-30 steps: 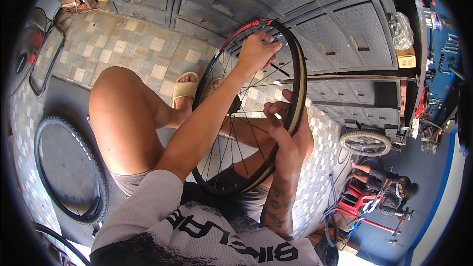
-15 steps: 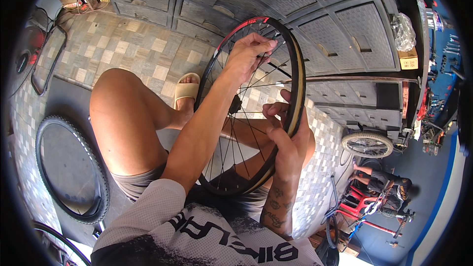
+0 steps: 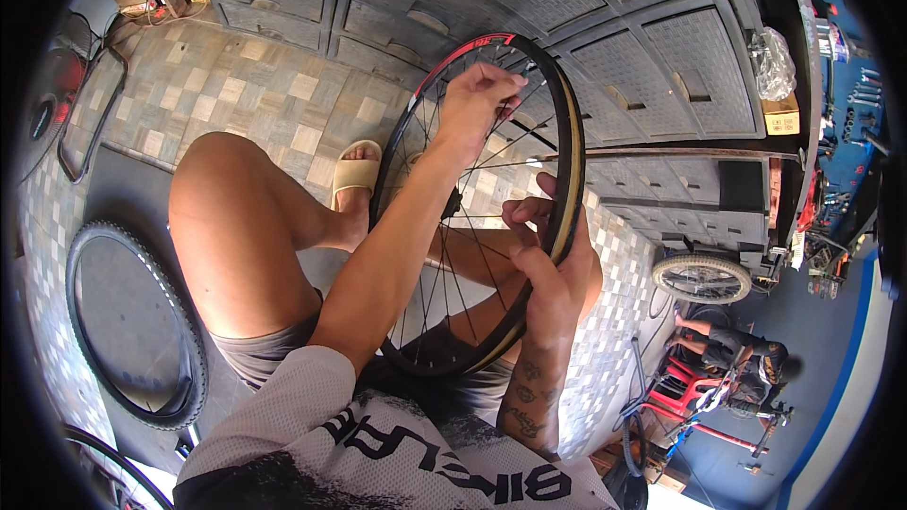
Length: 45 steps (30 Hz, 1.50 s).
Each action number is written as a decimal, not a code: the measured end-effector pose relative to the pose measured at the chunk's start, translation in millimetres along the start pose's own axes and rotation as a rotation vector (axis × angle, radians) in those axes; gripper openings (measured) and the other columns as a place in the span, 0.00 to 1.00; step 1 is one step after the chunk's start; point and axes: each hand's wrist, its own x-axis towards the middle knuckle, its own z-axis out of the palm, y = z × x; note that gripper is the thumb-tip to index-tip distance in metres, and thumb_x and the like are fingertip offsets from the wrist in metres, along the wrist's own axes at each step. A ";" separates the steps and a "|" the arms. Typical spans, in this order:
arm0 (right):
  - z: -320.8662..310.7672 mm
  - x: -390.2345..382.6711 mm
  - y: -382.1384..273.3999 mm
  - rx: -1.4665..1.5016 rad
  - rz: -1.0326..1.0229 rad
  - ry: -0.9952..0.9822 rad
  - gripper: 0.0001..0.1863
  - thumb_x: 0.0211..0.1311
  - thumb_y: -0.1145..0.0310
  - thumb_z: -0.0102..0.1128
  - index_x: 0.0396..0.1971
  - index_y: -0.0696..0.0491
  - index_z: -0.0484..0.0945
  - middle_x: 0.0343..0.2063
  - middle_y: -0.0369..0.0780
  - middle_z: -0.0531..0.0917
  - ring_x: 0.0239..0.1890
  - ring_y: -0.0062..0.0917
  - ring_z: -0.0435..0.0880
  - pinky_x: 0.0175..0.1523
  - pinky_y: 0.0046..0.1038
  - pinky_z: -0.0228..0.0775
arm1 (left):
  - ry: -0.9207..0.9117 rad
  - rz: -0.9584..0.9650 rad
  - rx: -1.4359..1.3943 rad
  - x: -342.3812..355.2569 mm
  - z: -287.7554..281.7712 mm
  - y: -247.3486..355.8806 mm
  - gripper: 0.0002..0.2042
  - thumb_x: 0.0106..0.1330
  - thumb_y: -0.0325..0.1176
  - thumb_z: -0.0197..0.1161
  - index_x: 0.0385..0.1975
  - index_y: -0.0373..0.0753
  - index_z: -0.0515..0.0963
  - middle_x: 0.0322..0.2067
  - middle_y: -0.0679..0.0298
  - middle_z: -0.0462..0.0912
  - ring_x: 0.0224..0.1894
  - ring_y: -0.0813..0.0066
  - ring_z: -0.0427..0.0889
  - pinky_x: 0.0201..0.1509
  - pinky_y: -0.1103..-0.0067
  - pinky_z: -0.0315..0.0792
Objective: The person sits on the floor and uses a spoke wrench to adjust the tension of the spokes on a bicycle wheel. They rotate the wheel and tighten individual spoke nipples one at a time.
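Note:
A black bicycle wheel [image 3: 565, 113] with a red patch on its rim and thin metal spokes stands upright between my knees. My left hand [image 3: 477, 104] reaches through the upper spokes, its fingers pinched on a spoke near the rim. My right hand [image 3: 546, 255] holds the rim's near right side, fingers curled around a spoke by the tan rim strip. The hub [image 3: 453, 203] sits between both hands.
A loose black tyre [image 3: 132, 321] lies on the dark mat at my left. Grey drawer cabinets [image 3: 586, 28] stand just behind the wheel. A small spoked wheel [image 3: 704, 276] leans at the right. A red bicycle [image 3: 690, 397] and a seated person [image 3: 737, 349] are lower right.
My left hand has slid down from the top of the rim into the upper spokes. The right hand and the wheel have stayed almost still.

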 end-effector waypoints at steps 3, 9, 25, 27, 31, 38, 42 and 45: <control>-0.7 -0.4 0.5 0.032 0.005 -0.011 0.38 0.53 0.85 0.53 0.69 0.62 0.65 0.49 0.42 0.77 0.55 0.27 0.77 0.64 0.29 0.72 | -0.023 -0.076 0.374 8.1 5.5 2.2 0.09 0.73 0.36 0.67 0.37 0.35 0.80 0.35 0.63 0.86 0.32 0.77 0.80 0.34 0.78 0.73; -2.1 0.9 2.4 0.015 -0.016 -0.024 0.38 0.53 0.85 0.52 0.69 0.62 0.65 0.49 0.42 0.77 0.56 0.27 0.78 0.65 0.29 0.72 | 0.079 -0.118 -0.111 -0.7 4.1 4.0 0.08 0.72 0.30 0.67 0.39 0.32 0.79 0.31 0.66 0.83 0.26 0.81 0.76 0.27 0.80 0.67; -1.6 0.4 2.0 0.004 -0.007 -0.019 0.38 0.52 0.85 0.51 0.69 0.62 0.65 0.48 0.43 0.78 0.56 0.28 0.79 0.65 0.30 0.72 | 0.009 -0.016 0.030 0.8 2.5 0.9 0.13 0.70 0.36 0.71 0.42 0.33 0.79 0.32 0.65 0.82 0.30 0.76 0.81 0.30 0.77 0.72; -2.2 0.6 2.4 0.017 -0.011 -0.016 0.38 0.52 0.85 0.52 0.69 0.62 0.65 0.48 0.43 0.78 0.56 0.28 0.79 0.64 0.30 0.72 | -0.002 -0.014 0.263 6.9 7.3 0.9 0.11 0.70 0.36 0.71 0.40 0.34 0.80 0.32 0.65 0.82 0.29 0.76 0.82 0.29 0.77 0.72; -2.6 0.4 0.6 -0.004 0.003 -0.017 0.37 0.53 0.85 0.52 0.69 0.62 0.65 0.48 0.43 0.78 0.55 0.28 0.79 0.64 0.30 0.72 | 0.025 -0.071 0.401 9.7 11.9 5.1 0.07 0.73 0.32 0.69 0.38 0.34 0.81 0.34 0.61 0.85 0.30 0.78 0.81 0.26 0.79 0.70; -2.3 1.0 2.3 0.011 -0.012 -0.021 0.37 0.53 0.85 0.53 0.69 0.62 0.65 0.47 0.43 0.78 0.55 0.28 0.79 0.64 0.31 0.72 | -0.051 0.112 0.025 -1.7 -0.5 -4.6 0.07 0.71 0.29 0.70 0.37 0.32 0.82 0.29 0.65 0.84 0.30 0.77 0.83 0.37 0.79 0.83; -4.6 1.2 3.2 0.006 -0.027 -0.028 0.37 0.53 0.84 0.53 0.69 0.62 0.66 0.48 0.43 0.78 0.54 0.28 0.79 0.65 0.31 0.72 | -0.169 0.172 0.151 14.8 -14.9 -6.4 0.05 0.71 0.27 0.70 0.38 0.32 0.82 0.31 0.64 0.85 0.34 0.76 0.86 0.39 0.78 0.84; -4.5 0.3 3.2 0.020 -0.022 -0.029 0.37 0.52 0.84 0.53 0.69 0.62 0.66 0.48 0.43 0.78 0.54 0.28 0.79 0.65 0.32 0.72 | -0.169 0.187 0.288 24.3 -26.7 4.5 0.05 0.71 0.26 0.70 0.38 0.31 0.82 0.32 0.61 0.87 0.34 0.76 0.88 0.38 0.78 0.84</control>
